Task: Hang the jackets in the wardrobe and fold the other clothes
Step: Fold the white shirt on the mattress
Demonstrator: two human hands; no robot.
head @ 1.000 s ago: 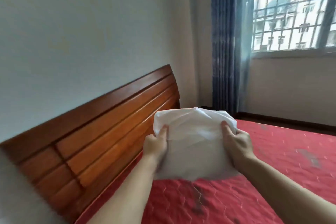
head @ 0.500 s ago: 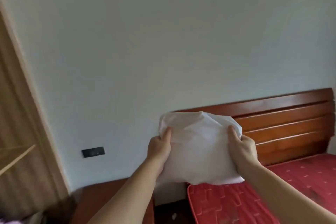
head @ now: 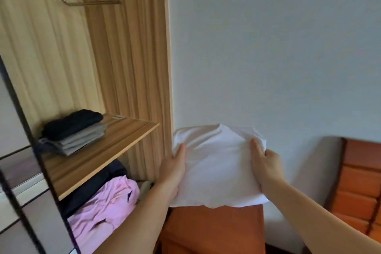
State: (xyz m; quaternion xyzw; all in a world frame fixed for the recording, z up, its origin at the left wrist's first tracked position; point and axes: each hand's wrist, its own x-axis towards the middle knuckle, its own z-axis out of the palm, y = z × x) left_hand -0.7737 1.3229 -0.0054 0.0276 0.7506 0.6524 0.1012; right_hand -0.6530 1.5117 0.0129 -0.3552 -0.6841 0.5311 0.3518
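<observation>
wardrobe shelf [head: 107, 148] beside us; our left hand [head: 172, 173] and right hand [head: 266, 166] grip a seemingly folded white garment [head: 218, 169]; we keep it level onto the shelf.

White folded garment [head: 218, 169], pink clothing [head: 107, 210], black-over-grey folded stack [head: 72, 132], striped light-wood wardrobe [head: 127, 57], reddish-brown nightstand [head: 212, 231].

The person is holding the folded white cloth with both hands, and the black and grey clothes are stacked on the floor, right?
Not quite. The head view shows both the left hand and right hand holding the folded white cloth, but the black and grey clothes are stacked on the wooden shelf in the wardrobe, not on the floor.
</observation>
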